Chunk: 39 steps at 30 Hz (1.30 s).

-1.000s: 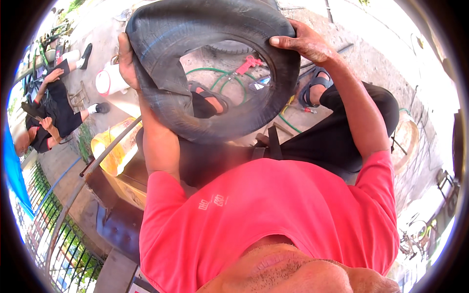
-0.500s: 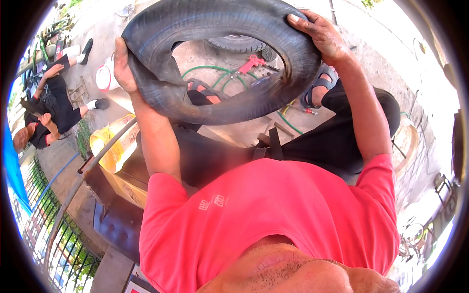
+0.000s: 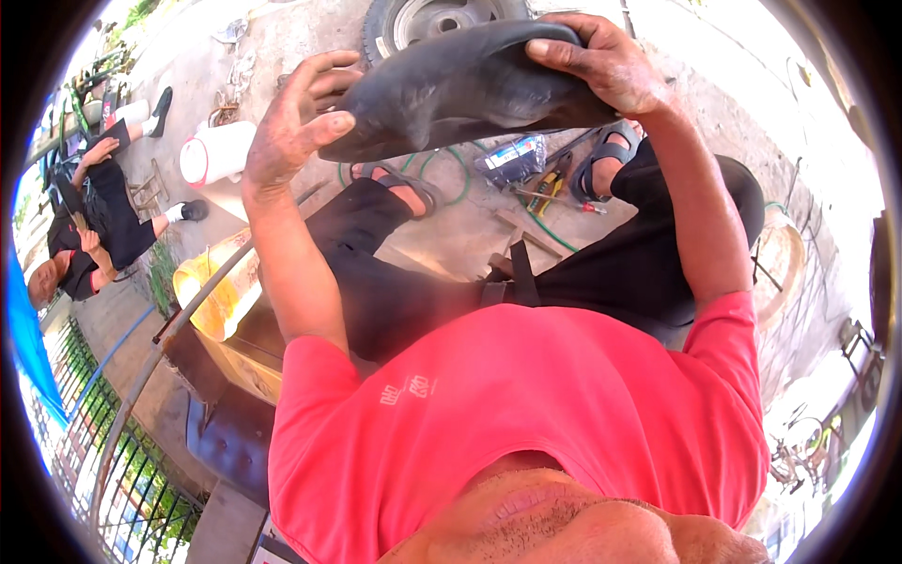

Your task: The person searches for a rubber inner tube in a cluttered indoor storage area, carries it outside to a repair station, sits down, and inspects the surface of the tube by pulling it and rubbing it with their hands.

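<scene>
Half a second ago the black inner tube (image 3: 470, 85) hung as a wide open ring between the hands, with the ground showing through its middle; now it has tipped toward flat and folded in, so it shows as a thick dark slab seen nearly edge-on, and the hole is no longer visible. It is held up in front of the person, above the knees and the black trousers (image 3: 451, 282), clear of the concrete ground (image 3: 451, 235). The left hand (image 3: 291, 122) grips the tube's left end, thumb pressed along the rubber on the near side and the fingers curled round the far side. The right hand (image 3: 601, 61) lies over the top right of the tube, palm down with the fingers spread and wrapped across it. Both hands look dirty with dust. That folding brings the two sides of the tube together, so it looks as though the rubber is being squeezed or turned over in the hands rather than held open for a look. Behind the tube a wheel with a tyre (image 3: 442, 19) lies on the ground. Below it are a green hose (image 3: 451, 179), pliers with yellow handles (image 3: 545, 188) and a sandalled foot (image 3: 399, 188). A white bucket (image 3: 216, 155) lies on its side to the left, and another person (image 3: 94, 211) in black sits further off that way.
</scene>
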Available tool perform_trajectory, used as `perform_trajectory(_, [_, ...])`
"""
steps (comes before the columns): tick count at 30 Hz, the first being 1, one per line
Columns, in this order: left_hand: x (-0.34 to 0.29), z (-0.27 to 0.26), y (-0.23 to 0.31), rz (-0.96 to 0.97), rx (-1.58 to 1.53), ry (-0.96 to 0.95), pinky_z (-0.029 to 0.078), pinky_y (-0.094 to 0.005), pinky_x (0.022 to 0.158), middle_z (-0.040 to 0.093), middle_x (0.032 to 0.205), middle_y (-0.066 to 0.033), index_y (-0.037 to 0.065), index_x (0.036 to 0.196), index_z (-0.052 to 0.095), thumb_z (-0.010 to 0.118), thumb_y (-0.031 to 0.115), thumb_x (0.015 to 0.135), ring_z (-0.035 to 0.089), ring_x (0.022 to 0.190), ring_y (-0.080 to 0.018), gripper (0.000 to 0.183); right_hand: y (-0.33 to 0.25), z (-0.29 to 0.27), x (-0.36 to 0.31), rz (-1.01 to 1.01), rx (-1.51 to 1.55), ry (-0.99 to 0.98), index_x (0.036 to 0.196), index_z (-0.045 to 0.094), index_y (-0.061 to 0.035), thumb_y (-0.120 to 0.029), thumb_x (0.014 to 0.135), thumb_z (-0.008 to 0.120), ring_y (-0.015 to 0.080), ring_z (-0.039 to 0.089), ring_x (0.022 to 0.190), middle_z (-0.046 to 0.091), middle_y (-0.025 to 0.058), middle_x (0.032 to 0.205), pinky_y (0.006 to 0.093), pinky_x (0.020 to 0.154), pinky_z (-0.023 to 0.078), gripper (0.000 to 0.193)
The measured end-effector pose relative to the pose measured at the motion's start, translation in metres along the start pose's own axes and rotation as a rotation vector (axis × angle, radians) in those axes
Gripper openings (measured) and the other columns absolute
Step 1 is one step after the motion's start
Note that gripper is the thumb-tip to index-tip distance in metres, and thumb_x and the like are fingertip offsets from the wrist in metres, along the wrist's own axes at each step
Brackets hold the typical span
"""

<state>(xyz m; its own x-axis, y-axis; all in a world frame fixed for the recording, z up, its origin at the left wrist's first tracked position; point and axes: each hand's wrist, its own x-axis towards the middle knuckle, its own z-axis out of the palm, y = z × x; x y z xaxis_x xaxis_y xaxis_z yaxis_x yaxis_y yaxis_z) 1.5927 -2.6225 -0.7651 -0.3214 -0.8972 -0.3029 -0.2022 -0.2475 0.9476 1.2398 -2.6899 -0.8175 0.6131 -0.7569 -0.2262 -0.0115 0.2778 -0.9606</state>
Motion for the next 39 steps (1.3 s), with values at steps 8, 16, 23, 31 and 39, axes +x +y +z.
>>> perform_trajectory(8, [0.039, 0.104, -0.004, 0.123, 0.527, 0.034, 0.053, -0.0338, 0.085, 0.072, 0.104, -0.0104, 0.006, 0.120, 0.066, 0.081, 0.029, 0.079, 0.068, 0.091, -0.0228, 0.050, -0.001, 0.029, 0.000, 0.047, -0.377, -0.126, 0.109, 0.069, 0.0014, -0.026, 0.092, 0.074, 0.0081, 0.061, 0.084, 0.069, 0.0021, 0.093, 0.0257, 0.077, 0.052, 0.033])
perform_trajectory(16, [0.026, 0.065, 0.012, 0.173, -0.146, 0.288, 0.048, -0.0226, 0.080, 0.069, 0.091, 0.0032, 0.002, 0.100, 0.072, 0.074, 0.010, 0.090, 0.060, 0.082, -0.0065, 0.013, -0.017, 0.001, -0.018, 0.121, -0.737, -0.078, 0.121, 0.065, -0.0018, -0.024, 0.084, 0.079, 0.0176, 0.064, 0.092, 0.071, 0.0075, 0.096, 0.0320, 0.089, 0.051, 0.046])
perform_trajectory(23, [0.018, 0.032, 0.042, 0.284, -0.661, 0.601, 0.051, -0.0369, 0.096, 0.067, 0.118, -0.0145, -0.004, 0.125, 0.061, 0.061, 0.019, 0.096, 0.066, 0.105, -0.0260, 0.037, 0.023, -0.014, -0.006, 0.071, -0.005, -0.018, 0.123, 0.064, -0.0006, -0.032, 0.092, 0.074, 0.0124, 0.061, 0.103, 0.070, 0.0046, 0.108, 0.0307, 0.095, 0.047, 0.045])
perform_trajectory(31, [0.009, 0.012, 0.032, 0.167, -0.738, 0.677, 0.053, -0.0408, 0.095, 0.070, 0.117, -0.0179, -0.007, 0.123, 0.062, 0.060, 0.026, 0.100, 0.069, 0.103, -0.0297, 0.040, 0.024, -0.010, 0.005, 0.017, -0.045, 0.094, 0.121, 0.066, -0.0024, -0.038, 0.097, 0.067, 0.0070, 0.059, 0.092, 0.066, -0.0016, 0.100, 0.0256, 0.085, 0.048, 0.042])
perform_trajectory(39, [-0.002, -0.003, 0.018, 0.110, -0.740, 0.626, 0.053, -0.0403, 0.095, 0.070, 0.117, -0.0178, -0.007, 0.123, 0.062, 0.059, 0.027, 0.100, 0.070, 0.102, -0.0281, 0.041, 0.023, -0.009, 0.007, 0.039, -0.155, 0.114, 0.119, 0.066, -0.0029, -0.036, 0.098, 0.067, 0.0063, 0.058, 0.091, 0.065, -0.0025, 0.098, 0.0241, 0.084, 0.047, 0.040])
